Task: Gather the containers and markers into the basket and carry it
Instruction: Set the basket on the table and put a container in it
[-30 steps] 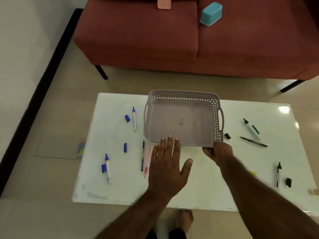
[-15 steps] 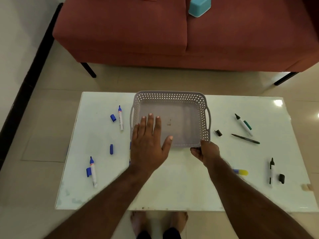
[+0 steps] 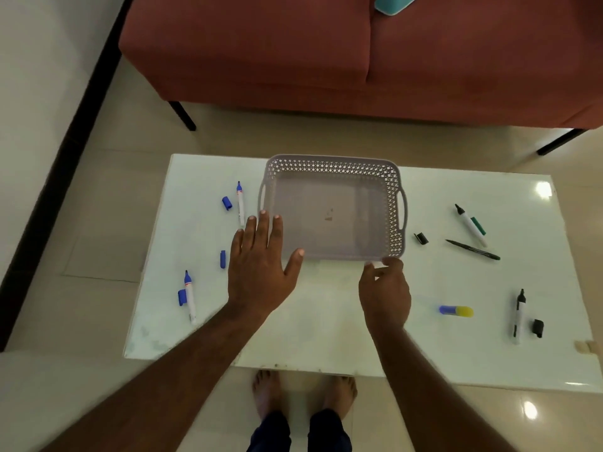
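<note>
Right now your right hand (image 3: 385, 288) is pinching the empty basket (image 3: 332, 207) by its near corner on the counter (image 3: 326, 321); your left hand (image 3: 261, 265), fingers spread, is hovering beside it, so keep steadying the basket while gathering markers.

One basket (image 3: 332, 164), six markers (image 3: 240, 203) – four loose caps (image 3: 227, 203)

You are holding your left hand (image 3: 259, 270) flat with fingers spread, pointing to 12 o'clock. Your right hand (image 3: 385, 288) is pinching with curled fingers.
</note>
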